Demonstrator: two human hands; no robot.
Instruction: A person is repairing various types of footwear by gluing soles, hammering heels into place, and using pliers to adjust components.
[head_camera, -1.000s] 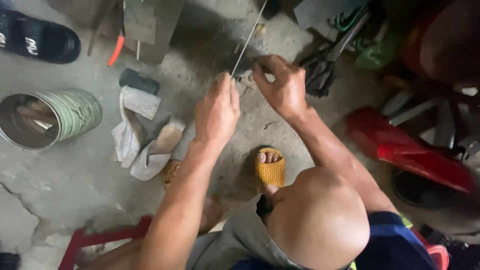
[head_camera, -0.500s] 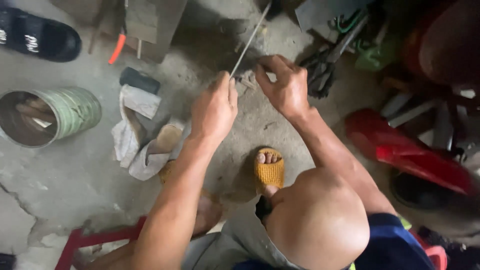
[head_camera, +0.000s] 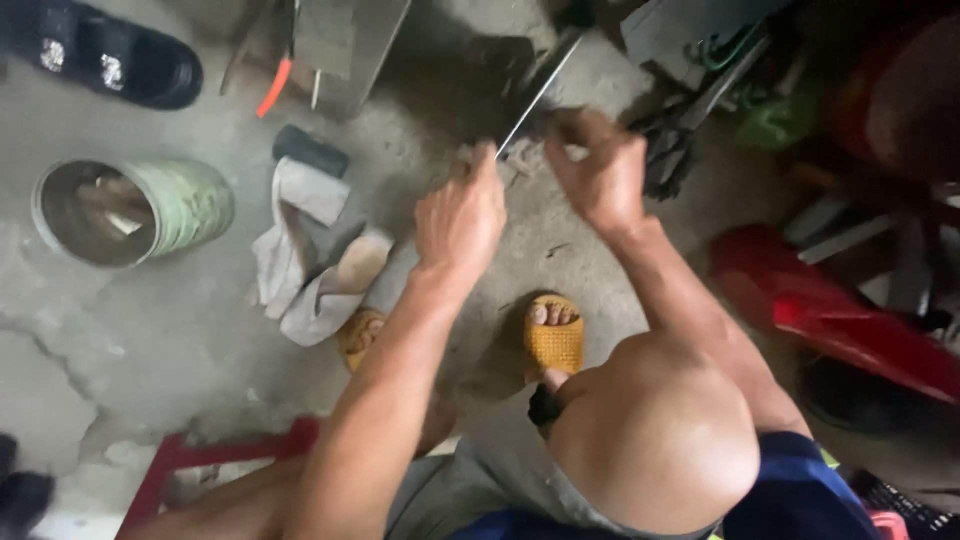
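Note:
My left hand (head_camera: 460, 215) pinches the near end of a thin metal rod (head_camera: 535, 95), which slants up and away to the right over the concrete floor. Just to the right of the rod is my right hand (head_camera: 598, 172), its fingers curled shut. Motion blur hides whether it holds anything. Both forearms reach forward from the bottom of the view. My feet in yellow slippers (head_camera: 553, 340) rest on the floor below the hands.
A green metal can (head_camera: 190, 205) lies on its side at left, next to grey rags (head_camera: 315, 265). A black sandal (head_camera: 120, 62), an orange-handled tool (head_camera: 273, 88) and a metal block (head_camera: 345, 45) lie farther away. Dark tools (head_camera: 670, 135) and a red part (head_camera: 840, 310) crowd the right.
Both hands have stayed at the rod's near end with only small shifts. The picture is now blurred by motion.

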